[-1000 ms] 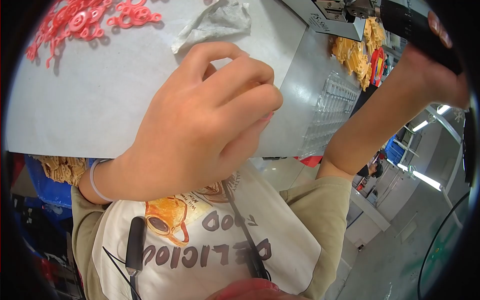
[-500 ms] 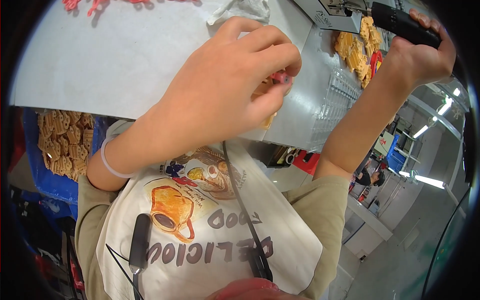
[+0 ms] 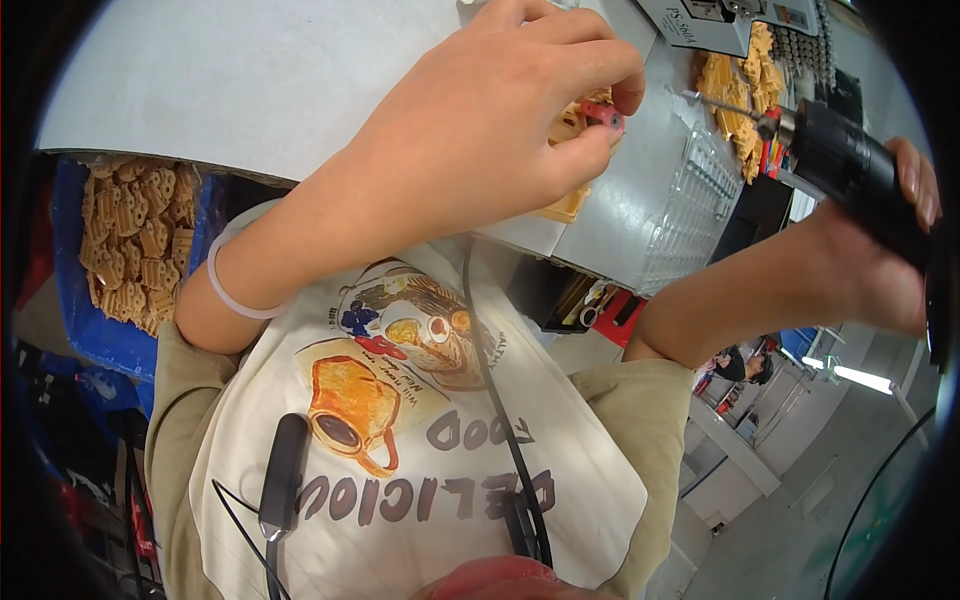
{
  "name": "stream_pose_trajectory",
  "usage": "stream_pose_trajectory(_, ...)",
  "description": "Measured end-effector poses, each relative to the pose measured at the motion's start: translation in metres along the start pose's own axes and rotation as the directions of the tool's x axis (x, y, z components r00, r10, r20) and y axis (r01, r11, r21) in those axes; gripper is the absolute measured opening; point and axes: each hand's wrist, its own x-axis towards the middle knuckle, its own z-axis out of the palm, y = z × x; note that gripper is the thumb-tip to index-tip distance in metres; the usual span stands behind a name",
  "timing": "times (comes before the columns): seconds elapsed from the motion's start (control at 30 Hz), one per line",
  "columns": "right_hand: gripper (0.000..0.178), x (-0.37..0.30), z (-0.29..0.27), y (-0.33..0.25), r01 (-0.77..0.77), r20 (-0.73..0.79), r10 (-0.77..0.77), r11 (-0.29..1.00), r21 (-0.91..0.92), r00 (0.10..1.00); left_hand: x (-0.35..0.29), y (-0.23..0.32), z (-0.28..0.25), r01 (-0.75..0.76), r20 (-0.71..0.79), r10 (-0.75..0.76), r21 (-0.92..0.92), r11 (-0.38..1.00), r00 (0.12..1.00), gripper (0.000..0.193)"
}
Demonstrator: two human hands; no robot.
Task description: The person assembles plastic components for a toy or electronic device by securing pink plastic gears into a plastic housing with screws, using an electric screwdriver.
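My left hand is closed over the table, thumb and fingers pinching a small pink-red plastic part. A yellow plastic part shows under and beside that hand, mostly covered by it. My right hand is wrapped round a black electric screwdriver, raised at the right. The thin bit points left, toward the pink part but apart from it. Whether a screw sits on the bit is too small to tell.
A box-shaped machine stands at the far right, near a pile of yellow parts. A clear plastic tray lies along the table's right edge. Left of my arm, a blue crate holds many yellow parts. A cable hangs before my chest.
The screwdriver has come away from the machine, moving down and right, and its bit is now in plain view. My left hand appears slightly farther up and right, still pinching the pink-red part.
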Motion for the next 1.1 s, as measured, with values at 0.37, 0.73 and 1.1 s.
stream_pose_trajectory(0.37,0.018,-0.025,0.012,0.003,0.057,-0.220,-0.087,0.989,-0.137,0.972,0.000,-0.023,0.015,-0.232,-0.117,0.267,0.251,0.940,0.957,0.019)
stream_pose_trajectory(0.73,0.017,-0.028,0.015,0.013,0.045,-0.252,-0.090,0.983,-0.179,0.963,0.004,-0.002,-0.012,0.106,0.196,-0.093,-0.061,0.992,0.976,0.028)
stream_pose_trajectory(1.1,0.016,-0.029,0.003,0.011,0.042,-0.280,-0.106,0.973,-0.227,0.954,-0.002,-0.005,-0.005,0.090,0.136,-0.082,-0.050,0.995,0.987,0.025)
